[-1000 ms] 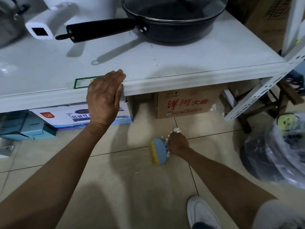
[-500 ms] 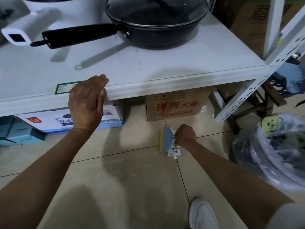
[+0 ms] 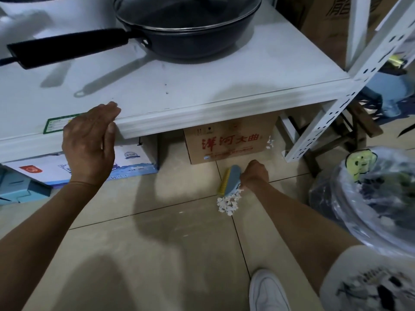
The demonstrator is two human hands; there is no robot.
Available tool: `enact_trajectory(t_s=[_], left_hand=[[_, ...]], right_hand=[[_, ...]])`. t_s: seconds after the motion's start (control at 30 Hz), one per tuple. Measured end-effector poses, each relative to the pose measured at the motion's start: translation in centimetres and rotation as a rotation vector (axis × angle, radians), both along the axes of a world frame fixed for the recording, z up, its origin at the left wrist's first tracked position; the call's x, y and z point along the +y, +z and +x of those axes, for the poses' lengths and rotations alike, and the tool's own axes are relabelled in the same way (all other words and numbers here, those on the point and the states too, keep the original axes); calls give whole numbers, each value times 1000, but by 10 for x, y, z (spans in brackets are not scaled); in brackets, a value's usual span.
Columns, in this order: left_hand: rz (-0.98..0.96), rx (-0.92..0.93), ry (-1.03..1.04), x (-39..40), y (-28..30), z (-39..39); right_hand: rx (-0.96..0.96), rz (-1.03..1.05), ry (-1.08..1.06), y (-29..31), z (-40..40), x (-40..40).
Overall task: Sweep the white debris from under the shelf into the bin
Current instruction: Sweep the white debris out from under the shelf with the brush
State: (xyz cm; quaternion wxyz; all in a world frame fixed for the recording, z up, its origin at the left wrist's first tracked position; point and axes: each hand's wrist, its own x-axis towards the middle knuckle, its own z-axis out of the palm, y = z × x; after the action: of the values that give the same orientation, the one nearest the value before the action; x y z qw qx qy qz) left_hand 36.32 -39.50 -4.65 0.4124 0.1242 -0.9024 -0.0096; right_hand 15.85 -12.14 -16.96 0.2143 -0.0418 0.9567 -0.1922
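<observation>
We have dragged the white crumbly debris [image 3: 228,204] out from under the white metal shelf [image 3: 202,122] onto open tile. Our right hand [image 3: 254,175] keeps its grip closed around the blue yellow-bristled brush [image 3: 230,184]; our left hand [image 3: 89,140] rests flat, fingers spread, on the shelf edge. The plastic-lined bin [image 3: 359,212] is next.

your right hand [image 3: 254,176] has dragged the brush [image 3: 230,181] back from the cardboard box [image 3: 229,143] toward you; brush now tipped on edge, yellow bristles facing left; white debris [image 3: 228,203] was a few bits ahead of your knuckles, now a bigger clump on the tile just below the brush, out from under the shelf [image 3: 202,118]
</observation>
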Motion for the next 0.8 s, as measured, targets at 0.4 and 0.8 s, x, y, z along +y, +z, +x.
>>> enact_trajectory(t_s=[0.4,0.8], left_hand=[[122,-120,-138,106,30,-67],[99,-247,-211,176,15,-169]], right_hand=[[-50,88,573,-11,45,9],[147,262,558,5,-10,55]])
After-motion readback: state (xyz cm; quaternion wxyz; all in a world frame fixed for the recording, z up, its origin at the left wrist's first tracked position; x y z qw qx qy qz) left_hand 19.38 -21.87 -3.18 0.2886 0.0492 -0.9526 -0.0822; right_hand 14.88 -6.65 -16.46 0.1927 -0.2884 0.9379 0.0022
